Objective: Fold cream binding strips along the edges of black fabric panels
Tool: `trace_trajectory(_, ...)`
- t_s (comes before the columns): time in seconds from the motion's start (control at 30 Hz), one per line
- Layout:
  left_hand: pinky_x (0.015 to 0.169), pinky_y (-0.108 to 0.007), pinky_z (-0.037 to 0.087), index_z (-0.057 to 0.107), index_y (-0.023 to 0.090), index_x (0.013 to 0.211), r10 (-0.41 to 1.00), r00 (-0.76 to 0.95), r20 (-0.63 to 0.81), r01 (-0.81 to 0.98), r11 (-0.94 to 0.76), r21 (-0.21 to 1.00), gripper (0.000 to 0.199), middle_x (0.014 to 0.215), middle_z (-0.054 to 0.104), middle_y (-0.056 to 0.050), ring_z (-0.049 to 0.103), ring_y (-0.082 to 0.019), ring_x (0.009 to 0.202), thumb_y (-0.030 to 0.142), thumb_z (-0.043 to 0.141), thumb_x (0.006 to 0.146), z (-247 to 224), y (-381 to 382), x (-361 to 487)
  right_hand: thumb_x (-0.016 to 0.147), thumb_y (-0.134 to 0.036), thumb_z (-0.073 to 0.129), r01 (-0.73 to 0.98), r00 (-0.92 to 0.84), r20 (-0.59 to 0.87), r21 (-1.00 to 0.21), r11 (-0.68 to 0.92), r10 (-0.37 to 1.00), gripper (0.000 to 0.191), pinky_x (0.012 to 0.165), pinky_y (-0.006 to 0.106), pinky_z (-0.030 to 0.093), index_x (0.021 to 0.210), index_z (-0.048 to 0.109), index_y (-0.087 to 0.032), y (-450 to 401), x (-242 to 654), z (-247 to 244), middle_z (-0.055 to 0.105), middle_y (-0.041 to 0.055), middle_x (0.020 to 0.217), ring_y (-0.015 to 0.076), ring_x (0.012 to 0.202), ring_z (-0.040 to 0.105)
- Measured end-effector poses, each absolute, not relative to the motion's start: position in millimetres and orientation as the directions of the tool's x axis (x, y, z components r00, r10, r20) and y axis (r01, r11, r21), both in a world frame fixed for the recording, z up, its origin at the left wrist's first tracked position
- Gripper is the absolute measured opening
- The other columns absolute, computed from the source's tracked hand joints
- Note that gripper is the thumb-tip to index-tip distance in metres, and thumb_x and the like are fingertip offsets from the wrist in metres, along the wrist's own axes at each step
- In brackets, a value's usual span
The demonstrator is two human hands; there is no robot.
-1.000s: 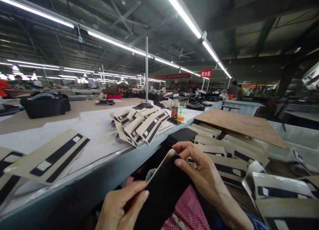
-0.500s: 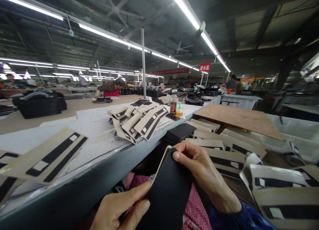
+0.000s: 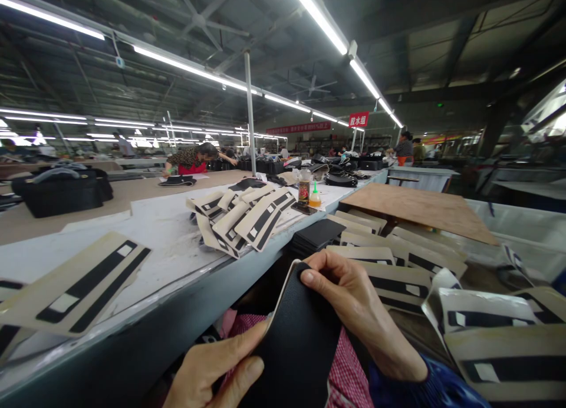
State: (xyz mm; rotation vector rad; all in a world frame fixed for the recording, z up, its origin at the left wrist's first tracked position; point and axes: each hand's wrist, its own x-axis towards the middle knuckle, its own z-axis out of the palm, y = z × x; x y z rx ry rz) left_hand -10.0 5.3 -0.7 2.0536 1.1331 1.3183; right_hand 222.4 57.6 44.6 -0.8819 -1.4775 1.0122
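Observation:
A black leather-like panel (image 3: 297,343) with a pale backing stands tilted over my lap. My right hand (image 3: 349,290) pinches its top corner between thumb and fingers. Lower down, my left hand (image 3: 221,364) grips the left edge, thumb on the black face; part of that hand is cut off by the frame's bottom. Beige panels (image 3: 259,219) with black strips and small white patches lie heaped on the white-topped table ahead. Another beige panel (image 3: 84,278) rests at the table's left.
More beige panels (image 3: 398,284) are spread at my right, beside a stack of black sheets (image 3: 321,234). A brown board (image 3: 420,210) lies behind them. A glue bottle (image 3: 315,197) and a jar (image 3: 303,193) stand on the table. A co-worker (image 3: 198,160) leans over a far table.
Both hands keep their hold on the black panel, which has barely moved. The whole view has shifted slightly, with the surroundings sliding a little to the left.

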Motion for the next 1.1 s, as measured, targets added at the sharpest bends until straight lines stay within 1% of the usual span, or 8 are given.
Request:
trace_trajectory(0.13,0.112,-0.037,0.046,0.078,0.040,0.117,0.847,0.179,0.500,0.399,-0.527,0.750,0.029,0.119,0.078,0.001,0.077,-0.026,0.108,0.036,0.074,0.089,-14,5,-13,0.082,-0.046,0.076,0.076,-0.111,0.405,-0.907,0.414,0.908,0.032,0.060,0.026,0.045,0.071,0.061,-0.020,57,220,45,0.069,0.0019,0.075,0.0154,0.067,0.058)
trace_trajectory(0.3,0.113,-0.037,0.043,0.069,0.041,0.132,0.915,0.216,0.340,0.460,-0.402,0.792,0.036,0.138,0.070,0.001,0.062,-0.027,0.133,0.045,0.064,0.097,-30,13,-19,0.087,-0.033,0.067,0.283,-0.047,0.531,-0.805,0.521,0.846,0.019,0.065,0.029,0.048,0.074,0.064,-0.020,56,218,46,0.074,0.0030,0.076,0.0181,0.070,0.064)
trace_trajectory(0.4,0.120,-0.042,0.034,0.067,0.037,0.135,0.927,0.225,0.301,0.450,-0.373,0.812,0.038,0.141,0.069,0.000,0.062,-0.027,0.134,0.046,0.060,0.099,-30,20,-17,0.089,-0.028,0.067,0.367,-0.024,0.590,-0.745,0.556,0.807,0.015,0.069,0.030,0.049,0.075,0.066,-0.020,57,220,47,0.076,0.0026,0.079,0.0185,0.072,0.067)
trace_trajectory(0.5,0.121,-0.047,0.031,0.071,0.035,0.132,0.922,0.256,0.290,0.415,-0.376,0.828,0.037,0.136,0.073,-0.002,0.066,-0.028,0.130,0.046,0.061,0.098,-29,23,-15,0.088,-0.031,0.068,0.354,-0.041,0.551,-0.772,0.528,0.833,0.017,0.066,0.028,0.049,0.075,0.067,-0.020,60,224,47,0.075,0.0018,0.076,0.0179,0.071,0.066)
trace_trajectory(0.63,0.121,-0.048,0.031,0.071,0.039,0.130,0.925,0.255,0.280,0.439,-0.369,0.819,0.037,0.135,0.073,-0.001,0.065,-0.028,0.131,0.050,0.063,0.096,-34,23,-17,0.087,-0.036,0.068,0.299,-0.087,0.485,-0.820,0.488,0.870,0.021,0.058,0.026,0.046,0.076,0.067,-0.019,65,228,44,0.070,0.0000,0.070,0.0158,0.065,0.061)
trace_trajectory(0.9,0.127,-0.053,0.018,0.068,0.036,0.137,0.951,0.244,0.187,0.358,-0.268,0.894,0.046,0.143,0.068,-0.002,0.058,-0.029,0.139,0.055,0.060,0.097,-23,25,-4,0.088,-0.030,0.067,0.364,-0.034,0.559,-0.765,0.532,0.828,0.017,0.067,0.030,0.049,0.075,0.066,-0.020,59,222,48,0.076,0.0034,0.079,0.0194,0.072,0.067)
trace_trajectory(1.0,0.124,-0.044,0.035,0.067,0.032,0.139,0.943,0.276,0.186,0.296,-0.267,0.917,0.048,0.140,0.071,-0.003,0.063,-0.029,0.134,0.054,0.059,0.098,-9,25,8,0.090,-0.027,0.066,0.395,-0.034,0.614,-0.716,0.575,0.789,0.017,0.068,0.030,0.050,0.074,0.065,-0.021,54,220,49,0.077,0.0028,0.079,0.0190,0.072,0.069)
trace_trajectory(1.1,0.103,-0.026,0.053,0.073,0.030,0.133,0.941,0.247,0.230,0.211,-0.284,0.935,0.043,0.130,0.077,-0.001,0.070,-0.025,0.120,0.051,0.059,0.098,1,24,20,0.090,-0.024,0.066,0.418,-0.036,0.656,-0.675,0.608,0.754,0.017,0.069,0.028,0.052,0.074,0.066,-0.021,50,219,48,0.077,0.0027,0.080,0.0184,0.072,0.070)
